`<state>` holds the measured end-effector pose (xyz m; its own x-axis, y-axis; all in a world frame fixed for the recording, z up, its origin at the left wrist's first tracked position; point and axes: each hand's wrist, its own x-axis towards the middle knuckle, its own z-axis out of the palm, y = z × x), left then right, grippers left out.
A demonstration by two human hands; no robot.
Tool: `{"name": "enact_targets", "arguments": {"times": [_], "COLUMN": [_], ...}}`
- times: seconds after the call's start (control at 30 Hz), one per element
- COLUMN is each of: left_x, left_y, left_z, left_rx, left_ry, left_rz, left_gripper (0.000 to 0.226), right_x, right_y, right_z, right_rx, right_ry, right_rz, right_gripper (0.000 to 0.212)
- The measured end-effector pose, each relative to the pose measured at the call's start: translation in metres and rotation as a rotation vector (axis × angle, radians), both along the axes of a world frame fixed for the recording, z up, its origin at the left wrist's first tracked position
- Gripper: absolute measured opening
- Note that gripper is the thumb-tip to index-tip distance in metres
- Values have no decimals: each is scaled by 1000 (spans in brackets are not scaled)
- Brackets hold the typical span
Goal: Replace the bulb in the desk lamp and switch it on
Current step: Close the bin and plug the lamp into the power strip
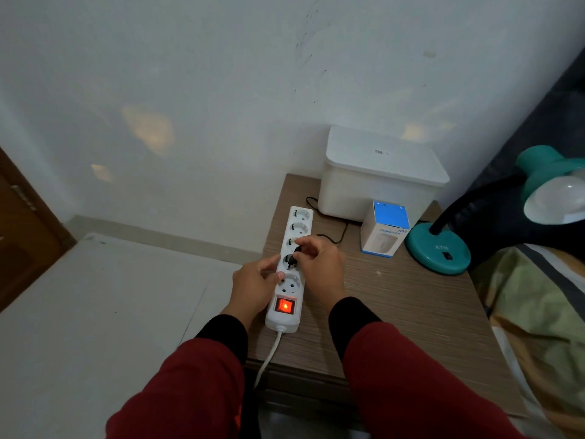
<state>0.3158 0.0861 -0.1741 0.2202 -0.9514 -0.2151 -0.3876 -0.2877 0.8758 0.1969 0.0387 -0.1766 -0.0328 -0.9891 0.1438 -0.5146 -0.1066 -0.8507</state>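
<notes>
A white power strip [296, 229] lies along the left edge of the wooden bedside table [395, 305], its red rocker switch [285, 305] glowing. My left hand [253, 285] presses on the strip's left side, holding it. My right hand [319, 264] pinches a black plug [292, 259] at the strip's fourth socket from the far end; its black cord [335, 239] trails back toward the far side. The teal desk lamp [438, 248] stands at the table's right, with a white bulb [557, 201] in its shade [547, 167], unlit.
A white lidded box [380, 175] stands at the table's back against the wall. A small humidifier carton [386, 229] sits in front of it, beside the lamp base. A bed with a patterned cover [538, 299] borders the table on the right. A wooden door [22, 236] is far left.
</notes>
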Motion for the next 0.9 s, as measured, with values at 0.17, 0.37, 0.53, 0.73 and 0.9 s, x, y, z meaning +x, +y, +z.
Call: {"name": "enact_targets", "arguments": {"times": [0.17, 0.37, 0.53, 0.73, 0.9], "left_x": [0, -1, -1, -3, -5], "left_y": [0, 1, 0, 0, -1], "left_z": [0, 0, 1, 0, 1], "left_rx": [9, 10, 12, 29, 50], "left_ry": [-22, -23, -32, -30, -71], "left_rz": [-2, 1, 2, 17, 4], "left_gripper": [41, 41, 41, 41, 41], "right_x": [4, 4, 3, 2, 2], "right_y": [1, -1, -3, 0, -8], "right_z": [-1, 2, 3, 1, 15], "right_rx": [-7, 3, 31, 75, 135], "right_ry": [119, 171, 180, 218, 428], "right_rz": [52, 75, 88, 108, 204], "right_gripper": [25, 25, 23, 17, 18]}}
